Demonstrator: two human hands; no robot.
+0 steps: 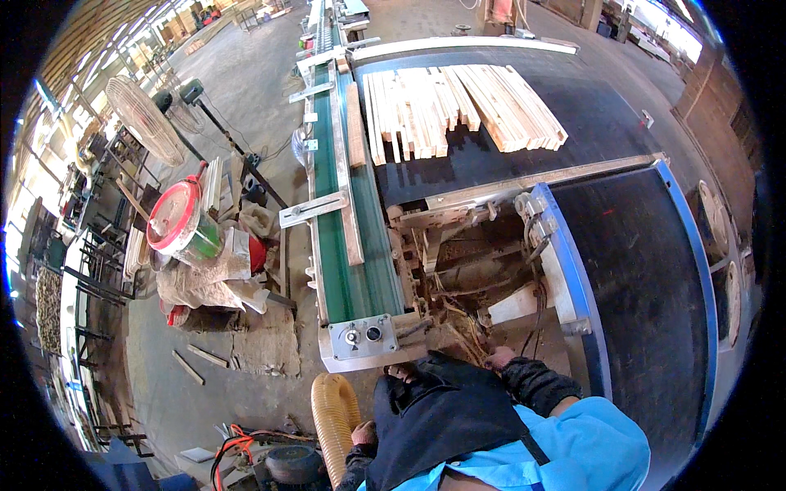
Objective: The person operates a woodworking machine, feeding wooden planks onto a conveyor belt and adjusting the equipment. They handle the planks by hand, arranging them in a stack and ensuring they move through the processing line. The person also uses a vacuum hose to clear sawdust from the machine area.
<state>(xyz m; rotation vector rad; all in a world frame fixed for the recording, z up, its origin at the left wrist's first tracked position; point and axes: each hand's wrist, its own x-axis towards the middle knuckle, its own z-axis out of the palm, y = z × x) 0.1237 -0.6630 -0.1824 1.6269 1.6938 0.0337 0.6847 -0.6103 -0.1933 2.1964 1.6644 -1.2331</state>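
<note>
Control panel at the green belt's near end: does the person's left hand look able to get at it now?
Probably yes. The left hand is at the yellow hose, and the control panel has its face uncovered; the hose's upper bend might need steering around.

From here I see a bright blue shirt (598,442) under a big, dark apron (446,421) full of folds, with a thin dark strap (533,447). Long cuffs (536,386) look dark and fuzzy. The left hand (364,433) and right hand (499,358) are bare.
</note>
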